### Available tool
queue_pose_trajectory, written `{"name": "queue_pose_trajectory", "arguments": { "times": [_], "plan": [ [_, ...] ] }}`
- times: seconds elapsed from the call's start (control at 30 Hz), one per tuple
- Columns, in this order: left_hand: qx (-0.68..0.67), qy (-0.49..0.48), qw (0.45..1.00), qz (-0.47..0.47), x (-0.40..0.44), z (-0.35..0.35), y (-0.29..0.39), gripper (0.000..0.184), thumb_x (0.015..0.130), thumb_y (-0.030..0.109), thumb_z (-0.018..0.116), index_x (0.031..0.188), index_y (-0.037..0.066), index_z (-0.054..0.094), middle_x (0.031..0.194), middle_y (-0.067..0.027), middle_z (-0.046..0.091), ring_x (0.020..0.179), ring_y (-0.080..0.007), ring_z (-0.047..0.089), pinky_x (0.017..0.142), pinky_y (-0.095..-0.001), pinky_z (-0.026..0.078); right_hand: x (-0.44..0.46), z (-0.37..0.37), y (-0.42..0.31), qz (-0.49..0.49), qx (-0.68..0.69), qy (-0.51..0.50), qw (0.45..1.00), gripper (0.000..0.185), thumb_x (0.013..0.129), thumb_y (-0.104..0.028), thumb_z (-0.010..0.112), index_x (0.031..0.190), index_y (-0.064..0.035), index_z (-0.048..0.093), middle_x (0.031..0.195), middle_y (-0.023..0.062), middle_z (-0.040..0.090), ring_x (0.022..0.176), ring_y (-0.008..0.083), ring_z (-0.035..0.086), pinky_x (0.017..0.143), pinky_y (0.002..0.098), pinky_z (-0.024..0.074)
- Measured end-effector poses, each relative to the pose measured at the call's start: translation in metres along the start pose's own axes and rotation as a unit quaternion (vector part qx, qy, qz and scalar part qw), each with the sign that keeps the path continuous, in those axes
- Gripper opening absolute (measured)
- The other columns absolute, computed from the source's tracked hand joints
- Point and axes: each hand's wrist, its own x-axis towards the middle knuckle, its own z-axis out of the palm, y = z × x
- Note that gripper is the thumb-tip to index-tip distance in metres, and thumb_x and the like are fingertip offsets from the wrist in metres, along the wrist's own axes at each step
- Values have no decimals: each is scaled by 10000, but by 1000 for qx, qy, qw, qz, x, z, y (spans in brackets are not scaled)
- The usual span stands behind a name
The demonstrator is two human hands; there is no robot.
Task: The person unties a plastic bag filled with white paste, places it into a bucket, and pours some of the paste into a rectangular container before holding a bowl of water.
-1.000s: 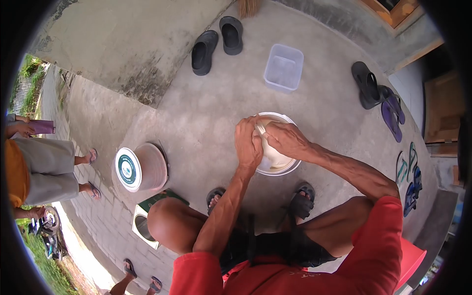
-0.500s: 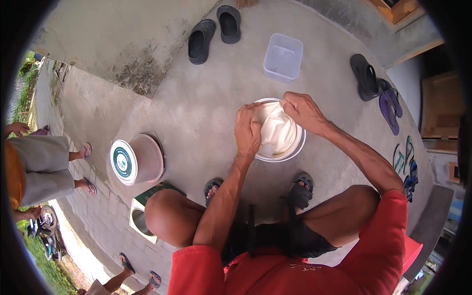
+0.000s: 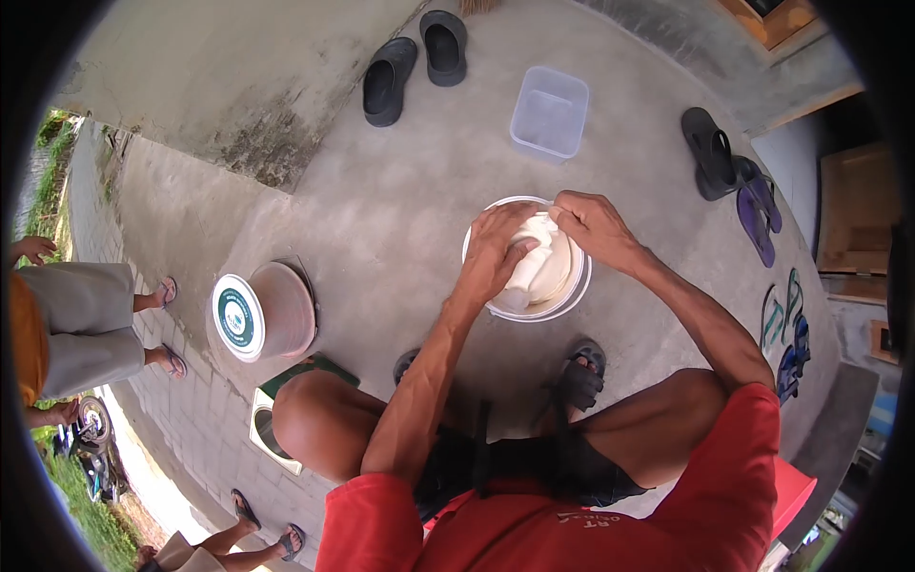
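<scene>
A white round bucket [image 3: 579, 300] stands on the floor between my feet. In it is a soft white bag-like sheet [image 3: 536, 250], now bunched into folds; I cannot tell whether it is cloth or plastic. My left hand [image 3: 499, 246] curls over the gathered folds on the left side, thumb pressed against them. At the bucket's far right rim, my right hand [image 3: 593, 227] is closed on the sheet's upper edge. A smooth cream-coloured surface [image 3: 553, 278] shows inside the bucket, right of the folds.
Beyond the bucket sits a clear plastic container [image 3: 550, 114]. A tub with a green-and-white lid [image 3: 238, 317] stands left, near a green-and-white box [image 3: 267, 424]. Black clogs [image 3: 391, 81], dark slippers [image 3: 706, 153] and purple flip-flops [image 3: 756, 217] lie around. Another person [image 3: 81, 319] stands far left.
The sheet, spread across the bucket before, is now bunched towards the left, uncovering the cream-coloured surface. My left hand has turned and moved right over the folds; my right hand moved slightly nearer me.
</scene>
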Motion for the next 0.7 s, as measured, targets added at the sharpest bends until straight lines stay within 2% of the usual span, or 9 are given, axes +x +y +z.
{"name": "queue_pose_trajectory", "arguments": {
  "times": [0.07,0.2,0.27,0.33,0.4,0.47,0.53,0.6,0.7],
  "plan": [
    [-12,8,1000,-6,2,0,-2,500,871,148,691,1345,76,550,1305,-122,595,1263,-298,497,1108,-437,278,-5,11,5,-145,-65,7,987,206,903,-110,544,790,31,446,701,151,457,624,268,470,607,406,403],
    [17,-5,1000,3,2,-5,1,613,801,201,763,1358,83,537,1340,-123,572,1273,-312,483,1109,-445,282,7,-7,7,-48,-88,45,994,131,860,-95,521,782,2,482,746,164,561,683,341,577,640,449,456],
    [10,-1,1000,-4,4,-6,1,651,791,235,771,1372,83,519,1346,-135,562,1282,-322,473,1104,-445,287,-6,10,0,-120,-139,-25,983,148,879,-110,527,777,-5,508,758,146,579,677,318,585,633,434,464],
    [3,-1,1000,-13,2,-7,2,691,782,270,780,1385,82,501,1352,-146,552,1291,-332,464,1099,-445,291,5,1,4,-78,-54,59,994,138,876,-119,530,791,-9,529,776,143,596,676,328,588,633,439,466],
    [-7,-7,999,-33,3,-6,3,735,756,318,800,1383,77,502,1353,-152,551,1292,-336,460,1100,-447,291,1,9,2,-115,-93,15,989,154,868,-125,547,782,-2,513,754,147,574,655,334,554,620,436,444],
    [-9,-13,999,-35,5,-8,3,734,759,329,798,1382,73,504,1354,-154,550,1291,-338,459,1102,-446,289,4,7,1,-148,-127,-25,980,176,860,-131,563,773,6,497,732,151,552,634,339,520,607,433,422],
    [-15,-14,999,-36,4,-7,3,735,762,340,796,1380,70,506,1356,-156,550,1291,-340,458,1104,-446,287,18,-14,-3,-46,-120,67,989,193,865,-138,557,755,9,497,709,154,555,638,350,524,607,436,422],
    [-22,-3,999,-36,4,-7,2,672,804,301,774,1379,73,511,1362,-144,546,1285,-343,440,1109,-443,285,9,2,-11,-114,-161,-50,979,199,862,-169,554,761,1,526,715,184,563,649,366,547,624,458,427],
    [-33,10,999,-29,1,-7,3,550,872,269,706,1350,58,531,1352,-147,553,1281,-337,458,1103,-441,296,20,-8,-14,-36,-121,11,992,214,864,-179,519,753,-6,574,692,173,609,651,383,591,635,477,451]
  ]
}}
